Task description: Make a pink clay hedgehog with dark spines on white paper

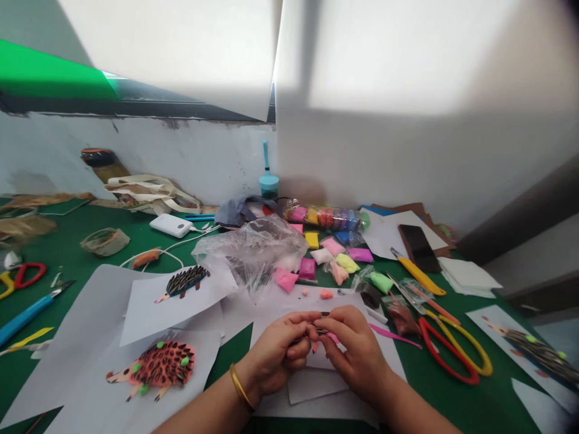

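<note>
My left hand [281,348] and my right hand [355,348] meet above white paper [316,395] at the lower centre. Both have their fingers closed in a pinch around small dark, striped pieces [322,330] that look like seeds; the fingers partly hide them. Pink clay shows beneath the fingertips. To the left lies a paper with a pink clay hedgehog [168,364] covered in dark seeds and green dots. Behind it, another paper bears a dark hedgehog [186,281] of upright seeds. Several coloured clay packets [307,269] lie beyond my hands.
Red and yellow scissors [470,360], a yellow cutter [420,274] and a phone [418,247] are at the right. A plastic bag [253,247] sits behind my hands. A blue cutter [27,318], a tape roll [105,242] and a white power bank [170,225] are at the left.
</note>
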The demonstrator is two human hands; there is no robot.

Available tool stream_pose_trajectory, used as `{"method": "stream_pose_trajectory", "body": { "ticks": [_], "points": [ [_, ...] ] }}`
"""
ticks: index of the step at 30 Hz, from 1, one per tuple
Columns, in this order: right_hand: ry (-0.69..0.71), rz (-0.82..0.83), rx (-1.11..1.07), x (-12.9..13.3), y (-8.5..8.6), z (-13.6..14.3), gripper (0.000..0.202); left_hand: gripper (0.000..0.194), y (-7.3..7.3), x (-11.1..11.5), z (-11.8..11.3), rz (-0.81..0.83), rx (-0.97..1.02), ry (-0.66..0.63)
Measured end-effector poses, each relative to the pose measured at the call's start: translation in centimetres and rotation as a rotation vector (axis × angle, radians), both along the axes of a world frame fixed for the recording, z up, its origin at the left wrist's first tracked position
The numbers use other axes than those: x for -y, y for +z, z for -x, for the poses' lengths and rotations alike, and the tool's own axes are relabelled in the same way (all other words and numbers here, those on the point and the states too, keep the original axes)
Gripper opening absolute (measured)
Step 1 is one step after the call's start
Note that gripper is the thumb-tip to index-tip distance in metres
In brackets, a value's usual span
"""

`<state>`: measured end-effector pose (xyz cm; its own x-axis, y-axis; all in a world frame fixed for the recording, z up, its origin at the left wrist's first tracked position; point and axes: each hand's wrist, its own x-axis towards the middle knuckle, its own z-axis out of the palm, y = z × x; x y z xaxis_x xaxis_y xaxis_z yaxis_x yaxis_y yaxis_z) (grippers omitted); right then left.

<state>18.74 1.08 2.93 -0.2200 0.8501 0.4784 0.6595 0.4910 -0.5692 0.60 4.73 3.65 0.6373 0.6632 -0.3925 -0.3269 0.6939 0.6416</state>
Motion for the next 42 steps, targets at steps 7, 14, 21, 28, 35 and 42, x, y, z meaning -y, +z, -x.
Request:
{"method": "stream_pose_trajectory", "body": {
  "ticks": [7,14,21,28,35,42],
  "points": [
    [0.077,0.112,-0.011,0.1,0.0,0.4,0.016,0.044,-0.5,0.6,-0.6,-0.209,-0.119,-0.117],
    [0.104,0.174,-0.133,0.1,-0.1,0.7,0.016,0.046,-0.4,0.6,-0.3,-0.248,-0.101,-0.203],
    [-0.153,0.327,-0.394,-1.0,-0.9,-1.9,0.008,0.036,-0.5,-1.0,0.8,-0.443,-0.49,0.061],
    [-0.234,0.488,-0.344,-2.4,-2.0,-4.4,0.016,0.039,-0.2,-2.5,3.3,-1.215,-1.198,-0.163],
    [-0.246,0.585,-0.295,-2.4,-1.8,-3.8,0.025,0.063,-0.6,-1.9,2.9,-1.272,-1.415,-0.42],
    [-0.154,0.517,-0.107,-2.5,-1.6,-4.2,0.019,0.058,-0.8,-2.0,2.6,-1.252,-1.491,-0.416]
  ]
}}
